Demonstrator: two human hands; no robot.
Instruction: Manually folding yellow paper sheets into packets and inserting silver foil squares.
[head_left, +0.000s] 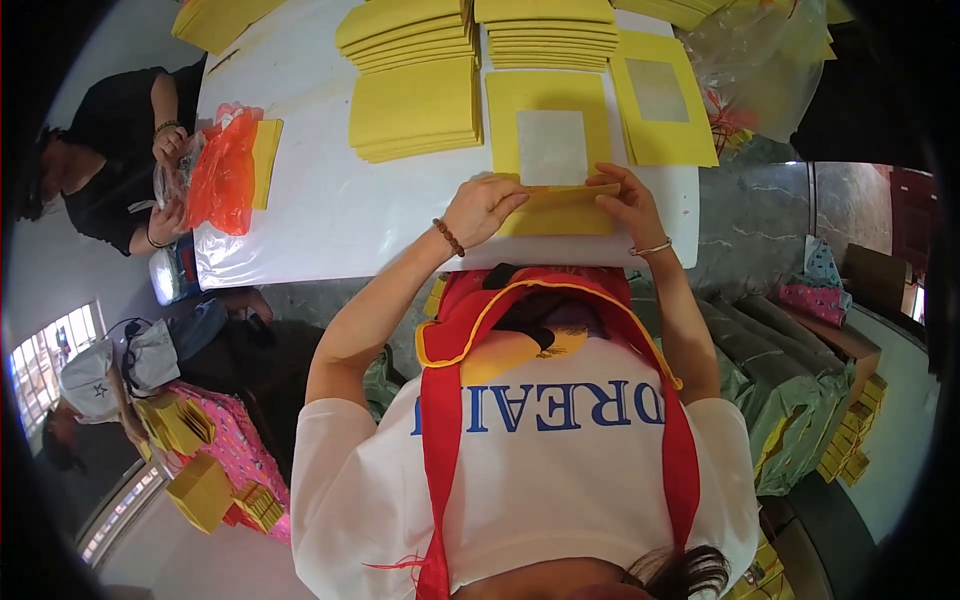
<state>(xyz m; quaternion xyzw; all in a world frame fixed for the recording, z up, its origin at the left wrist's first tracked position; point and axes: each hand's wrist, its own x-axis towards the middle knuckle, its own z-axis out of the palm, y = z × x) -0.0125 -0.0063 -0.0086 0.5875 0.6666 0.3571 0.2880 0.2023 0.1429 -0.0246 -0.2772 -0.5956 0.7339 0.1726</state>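
In front of me on the white-covered table lies a yellow paper sheet (pixel 555 213) with a pale silvery square (pixel 552 146) in its middle. Its near part is bent, with a crease running just below the square. My left hand (pixel 487 213), with a beaded bracelet at the wrist, pinches the left end of that bent edge. At the right end, my right hand (pixel 630 206) has the paper between thumb and fingers; a bangle circles that wrist. A similar yellow sheet with a silvery square (pixel 655 92) lies to the right.
Stacks of folded yellow paper (pixel 415 105) stand beyond my left hand, more (pixel 547 35) behind the sheet. A clear plastic bag (pixel 755 65) sits far right. Across the left edge, another person's hands (pixel 170 185) handle plastic beside an orange-red bag (pixel 225 175). Wrapped bundles (pixel 770 370) stand behind right.
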